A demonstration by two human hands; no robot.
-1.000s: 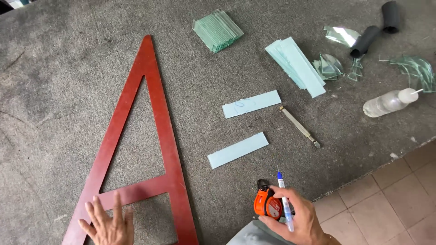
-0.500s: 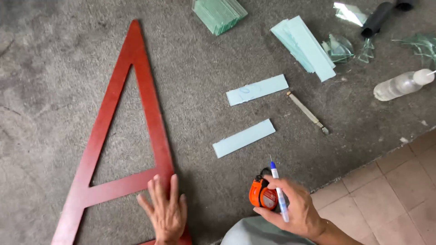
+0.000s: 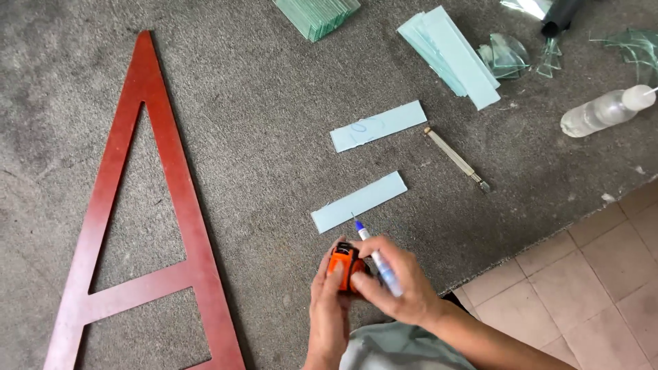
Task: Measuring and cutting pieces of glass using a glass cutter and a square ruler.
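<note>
Two hands meet on our orange tape [image 3: 345,264]: left hand [image 3: 327,301] wraps it, right hand [image 3: 394,284] pinches it with a marker [image 3: 375,259] between the fingers. Just beyond lies a glass strip [image 3: 359,201]; we steady the case before pulling.

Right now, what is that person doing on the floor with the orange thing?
A person has both hands around a small orange tape measure over a grey carpet. The left hand cups it, while the right hand touches it and also holds a blue-tipped marker. Just beyond lies a pale glass strip, then another with a blue mark and a thin metal cutter. A big red wooden triangle frame lies on the left.
</note>
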